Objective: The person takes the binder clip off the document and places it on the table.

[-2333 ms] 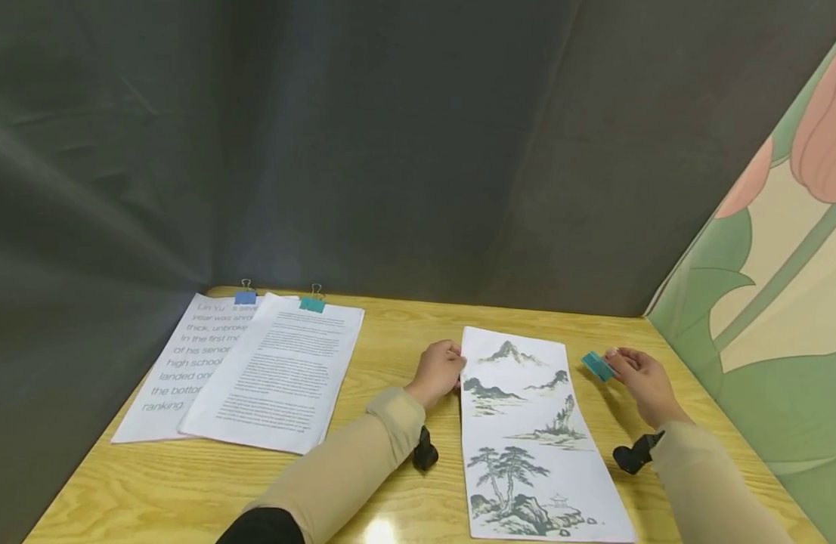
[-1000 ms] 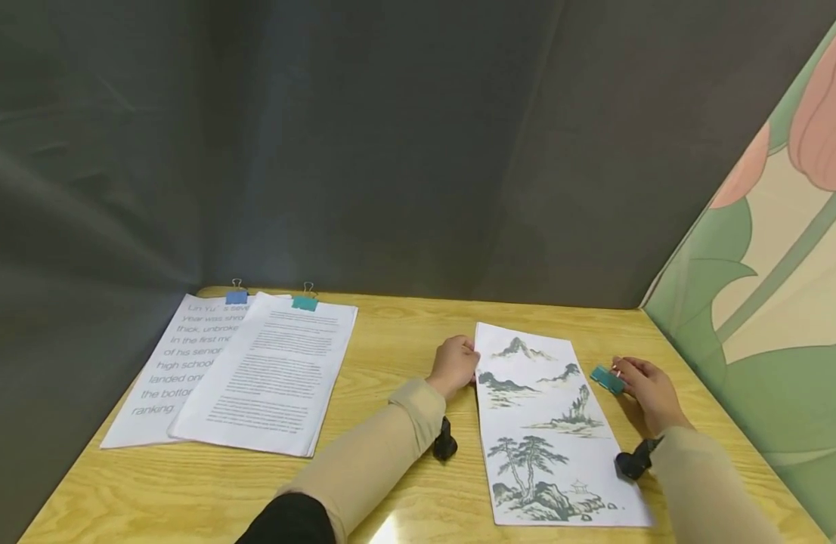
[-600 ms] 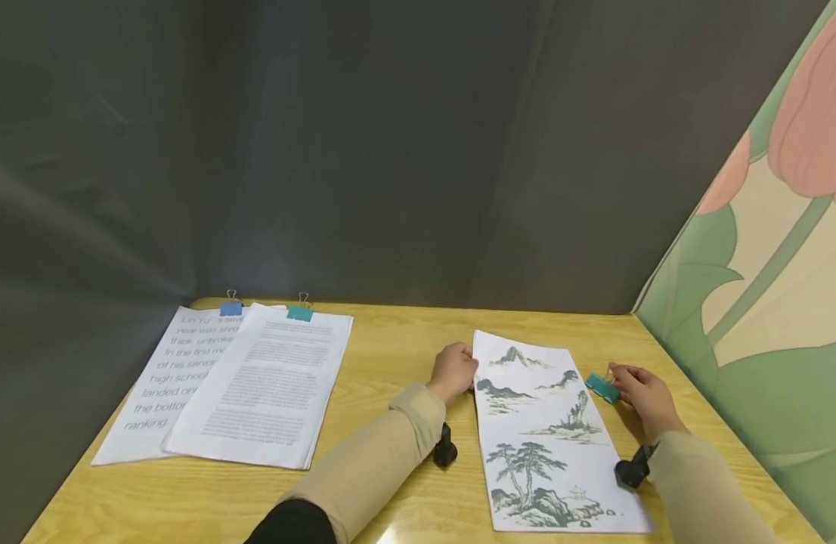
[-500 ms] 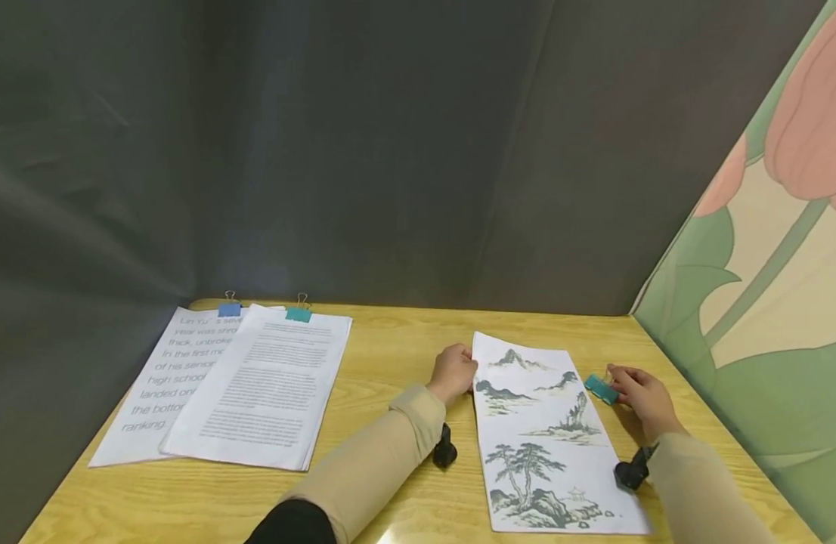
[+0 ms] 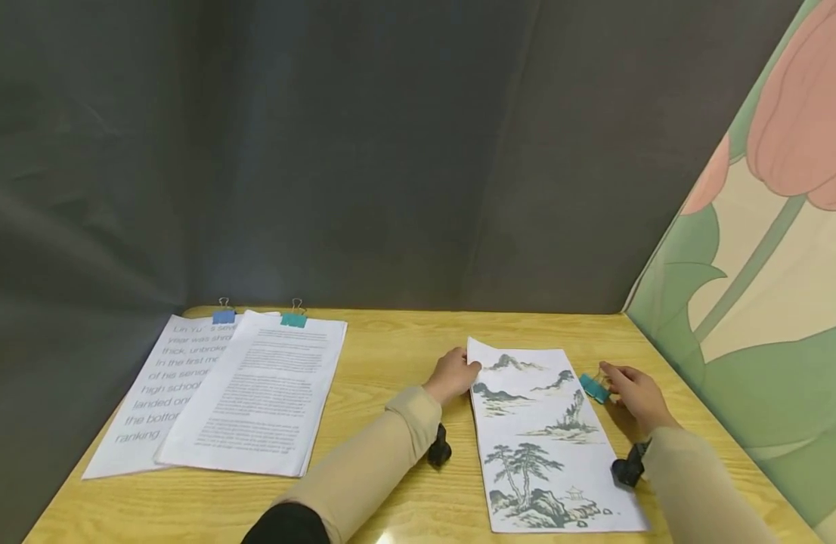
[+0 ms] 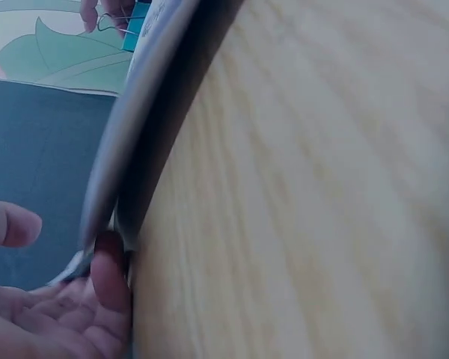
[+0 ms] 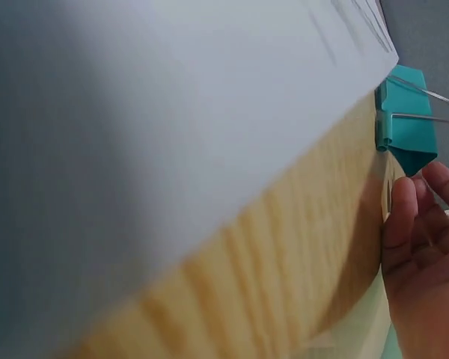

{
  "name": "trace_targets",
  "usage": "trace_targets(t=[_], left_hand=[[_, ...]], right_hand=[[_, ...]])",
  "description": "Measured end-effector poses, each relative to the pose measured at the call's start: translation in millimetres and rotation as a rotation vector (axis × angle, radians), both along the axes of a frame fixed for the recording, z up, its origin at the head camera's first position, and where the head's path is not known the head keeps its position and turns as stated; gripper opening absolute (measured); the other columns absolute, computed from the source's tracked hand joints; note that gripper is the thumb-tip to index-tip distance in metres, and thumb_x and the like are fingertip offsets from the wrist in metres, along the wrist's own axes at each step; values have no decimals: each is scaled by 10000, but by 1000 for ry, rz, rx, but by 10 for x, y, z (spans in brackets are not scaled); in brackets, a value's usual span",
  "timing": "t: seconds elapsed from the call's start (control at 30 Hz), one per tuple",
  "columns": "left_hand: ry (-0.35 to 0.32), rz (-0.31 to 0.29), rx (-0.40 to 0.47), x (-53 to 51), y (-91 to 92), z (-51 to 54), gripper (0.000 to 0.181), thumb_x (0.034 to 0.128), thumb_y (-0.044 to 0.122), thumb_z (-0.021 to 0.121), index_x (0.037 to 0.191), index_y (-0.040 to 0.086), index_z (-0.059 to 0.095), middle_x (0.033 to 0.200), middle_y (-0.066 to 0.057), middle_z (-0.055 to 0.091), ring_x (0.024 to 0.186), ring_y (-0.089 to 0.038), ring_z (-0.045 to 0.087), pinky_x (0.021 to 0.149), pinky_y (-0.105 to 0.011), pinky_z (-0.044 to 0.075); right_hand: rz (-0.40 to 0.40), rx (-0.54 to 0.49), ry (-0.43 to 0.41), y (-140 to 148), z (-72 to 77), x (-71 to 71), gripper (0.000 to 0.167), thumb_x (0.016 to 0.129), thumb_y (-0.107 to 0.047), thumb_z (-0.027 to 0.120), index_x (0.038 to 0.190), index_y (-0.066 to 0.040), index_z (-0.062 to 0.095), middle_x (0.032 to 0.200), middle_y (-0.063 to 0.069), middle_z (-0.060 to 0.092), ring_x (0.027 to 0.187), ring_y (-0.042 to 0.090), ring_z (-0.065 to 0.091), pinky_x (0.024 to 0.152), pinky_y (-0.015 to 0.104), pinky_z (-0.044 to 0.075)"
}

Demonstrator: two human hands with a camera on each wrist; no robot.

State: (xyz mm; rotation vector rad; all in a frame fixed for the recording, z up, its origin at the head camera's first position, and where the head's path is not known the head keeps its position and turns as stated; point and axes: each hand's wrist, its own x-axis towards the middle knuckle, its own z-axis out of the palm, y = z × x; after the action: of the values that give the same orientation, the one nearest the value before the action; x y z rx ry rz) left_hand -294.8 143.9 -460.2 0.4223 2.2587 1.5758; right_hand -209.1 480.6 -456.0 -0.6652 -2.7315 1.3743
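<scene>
Person holds a teal clip (image 5: 595, 388) beside landscape sheets (image 5: 547, 419)

At the left of the frame, large-print pages (image 5: 135, 400) clamped by a blue clip (image 5: 224, 317) lie partly under small-print pages (image 5: 255, 397) topped by a green clip (image 5: 293, 320), all on a wood-grain table (image 5: 377, 355) before a dark curtain (image 5: 363, 159) that fills the upper left and centre. At lower centre, a tan sleeve (image 5: 363, 468) leads up to the left hand (image 5: 452, 375), at the left edge of the landscape sheets; the left wrist view shows its fingers under that edge, the thumb spread apart from the paper. The landscape sheets, printed with mountains, pines and a small pavilion, lie right of centre in the lower half, their upper left corner slightly raised. At their right edge, the right hand (image 5: 636, 393) pinches the teal clip between thumb and fingertips, its wire handles showing; whether the clip touches the paper is hard to tell. A floral panel (image 5: 765, 264) covers the frame's right side.
</scene>
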Motion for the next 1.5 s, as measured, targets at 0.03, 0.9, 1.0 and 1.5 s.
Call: trace_targets(t=[0.03,0.9,1.0,1.5], left_hand=[[6,1,-11,-9,-20,9,441,1075,189,512,1458,-26,479,1086,-130,627,738,-189,523,678,-361,442],[159,164,-152,-245,-1148,253,560,1071,242,466,1538,-43,341,1376,-251,541,1209,-386,574,981,-532,485],[164,169,-162,-225,-1314,288,570,1077,241,462,1547,-51,326,1431,-276,506,1290,-410,524,1032,-546,457],[160,283,-235,-263,-1882,289,600,1070,243,486,1571,-35,309,1539,-291,402,1405,-443,412,1121,-554,379]], right_hand=[[5,8,-7,-3,8,-6,885,1047,-616,374,1481,155,374,1422,387,443,1243,460,492,866,382,521],[-25,29,492,-1178,277,-481,494,1088,-253,479,1449,84,478,1196,193,516,795,60,504,614,176,421],[25,-16,484,-1368,276,-542,491,1091,-243,485,1457,83,461,1189,190,520,767,41,533,612,179,438],[317,-105,383,-2216,276,-691,481,1079,-152,506,1478,104,423,1323,279,492,1081,462,612,722,246,513]])
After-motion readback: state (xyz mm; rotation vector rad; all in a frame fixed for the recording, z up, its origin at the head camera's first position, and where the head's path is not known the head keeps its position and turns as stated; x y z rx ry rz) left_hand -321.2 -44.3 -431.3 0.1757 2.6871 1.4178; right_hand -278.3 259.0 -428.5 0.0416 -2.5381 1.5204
